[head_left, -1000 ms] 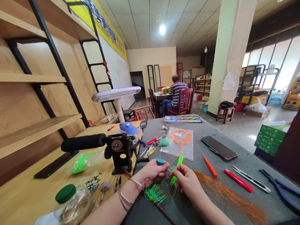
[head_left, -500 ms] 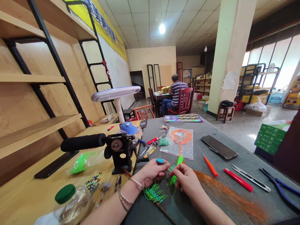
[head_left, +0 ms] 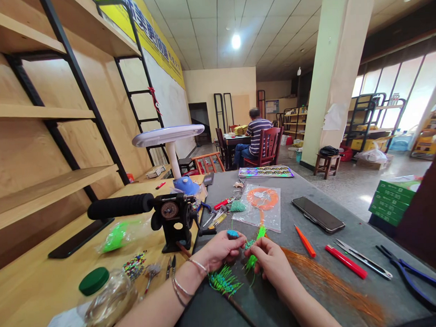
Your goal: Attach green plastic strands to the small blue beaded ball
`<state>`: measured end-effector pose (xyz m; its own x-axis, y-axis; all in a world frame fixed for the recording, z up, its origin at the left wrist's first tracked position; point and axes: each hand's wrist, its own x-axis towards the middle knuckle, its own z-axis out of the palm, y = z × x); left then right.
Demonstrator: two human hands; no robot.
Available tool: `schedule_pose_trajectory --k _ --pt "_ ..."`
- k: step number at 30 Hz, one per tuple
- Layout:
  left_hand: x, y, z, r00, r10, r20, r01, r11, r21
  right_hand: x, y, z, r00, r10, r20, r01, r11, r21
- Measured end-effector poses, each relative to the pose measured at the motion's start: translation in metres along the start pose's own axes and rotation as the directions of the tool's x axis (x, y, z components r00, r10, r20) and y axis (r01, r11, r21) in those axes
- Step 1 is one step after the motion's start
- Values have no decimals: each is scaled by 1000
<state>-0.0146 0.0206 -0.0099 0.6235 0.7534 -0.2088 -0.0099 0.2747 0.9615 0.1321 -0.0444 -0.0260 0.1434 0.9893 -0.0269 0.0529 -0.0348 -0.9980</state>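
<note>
My left hand [head_left: 221,247], with bracelets on its wrist, pinches one edge of a small teal knotted piece [head_left: 249,244]. A blue textured patch [head_left: 233,234] shows at its index finger; I cannot tell how it is fastened. Facing it, my right hand [head_left: 269,257] has thumb and fingertips closed at the teal piece's other side, beside a bunch of bright green strands [head_left: 260,239]. Exactly what those fingertips grip is partly hidden. Just below my left hand, a green and blue fringed cluster [head_left: 225,281] lies by a thin brown rod [head_left: 242,314].
A black hand-cranked winder [head_left: 175,221] and a lidded jar [head_left: 108,298] stand left. Orange fibres [head_left: 331,279], a red marker [head_left: 346,261], tweezers [head_left: 364,258], pliers [head_left: 407,275] and a phone [head_left: 318,214] lie right. A person [head_left: 256,135] sits further back.
Almost nothing differs. Both hands keep the same hold on the teal piece, and the view has shifted only very slightly.
</note>
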Motion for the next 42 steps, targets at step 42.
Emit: schedule_pose_trajectory --k 42 --pt "-24 26 28 922 355 -157 -283 891 355 -10 -10 -5 994 -38 98 21 986 168"
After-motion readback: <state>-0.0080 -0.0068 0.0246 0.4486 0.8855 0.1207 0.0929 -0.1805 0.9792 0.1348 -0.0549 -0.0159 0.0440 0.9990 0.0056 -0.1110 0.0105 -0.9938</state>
